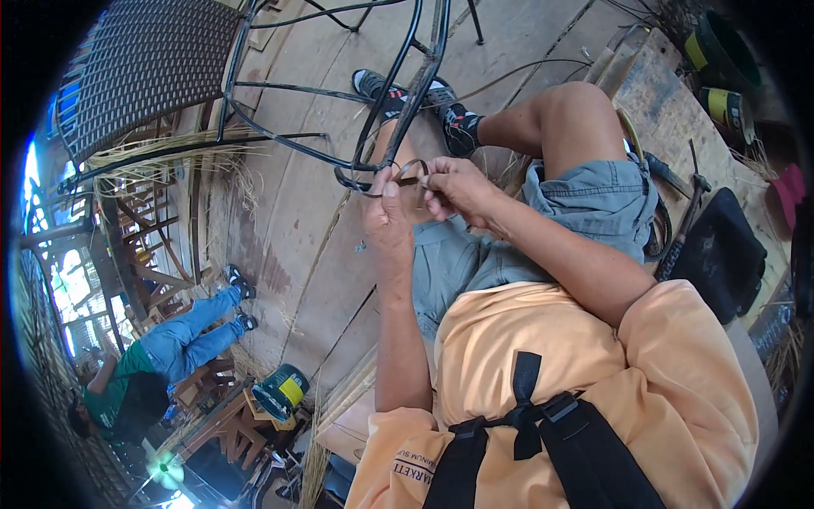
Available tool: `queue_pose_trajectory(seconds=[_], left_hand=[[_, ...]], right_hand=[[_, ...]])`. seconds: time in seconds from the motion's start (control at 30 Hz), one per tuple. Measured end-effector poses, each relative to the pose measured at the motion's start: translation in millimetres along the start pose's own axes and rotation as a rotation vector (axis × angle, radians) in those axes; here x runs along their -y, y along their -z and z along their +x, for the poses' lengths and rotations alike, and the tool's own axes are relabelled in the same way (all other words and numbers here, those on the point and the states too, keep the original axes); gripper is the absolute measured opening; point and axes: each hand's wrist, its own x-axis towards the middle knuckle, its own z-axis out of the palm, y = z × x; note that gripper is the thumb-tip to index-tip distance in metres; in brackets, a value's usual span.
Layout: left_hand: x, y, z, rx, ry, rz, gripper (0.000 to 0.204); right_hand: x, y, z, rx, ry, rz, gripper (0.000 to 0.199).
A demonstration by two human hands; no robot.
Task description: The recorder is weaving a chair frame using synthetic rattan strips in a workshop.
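Observation:
Both hands meet at a lower corner of a dark metal chair frame (280, 140). A narrow brown strip (413, 163), like wicker strand, loops around there between my fingers. My left hand (388, 219) has its thumb and fingers closed on the strip against the frame's end. Just to its right, my right hand (465, 192) pinches the strip with bent fingers. The chair tilts up at the upper left, its dark woven panel (153, 64) fixed to the tubes. A long thin strand (526, 69) runs off toward the upper right; where it starts is hidden.
At right, a wooden board (670, 110) holds a hammer (668, 174) and a black flat piece (722, 254). Dark green buckets (719, 53) stand beyond it. Lower left are another bucket (281, 392) and a person in a green shirt (127, 394). Loose strands (182, 148) lie left.

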Motion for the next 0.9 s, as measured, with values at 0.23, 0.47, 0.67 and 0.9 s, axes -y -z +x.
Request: queue_pose_trajectory(seconds=[0.23,0.47,0.67,0.9], left_hand=[[8.4,-5.3,-4.5,-0.132,-0.119,0.056,0.028],[-4.1,-11.3,-8.4,-0.034,0.148,0.022,0.038],[-18.5,-6.7,-8.1,-0.062,0.096,0.083,0.045],[-20.7,-9.7,-7.6,-0.03,0.206,-0.049,0.044]], right_hand=[[7.4,-4.9,2.2,-0.219,0.505,-0.397,0.021],[-19.4,2.1,-5.5,-0.01,0.459,-0.669,0.018],[-14.0,-24.5,-9.1,0.129,0.208,-0.18,0.022],[-12.2,-0.1,-11.5,0.209,0.478,-0.612,0.026]])
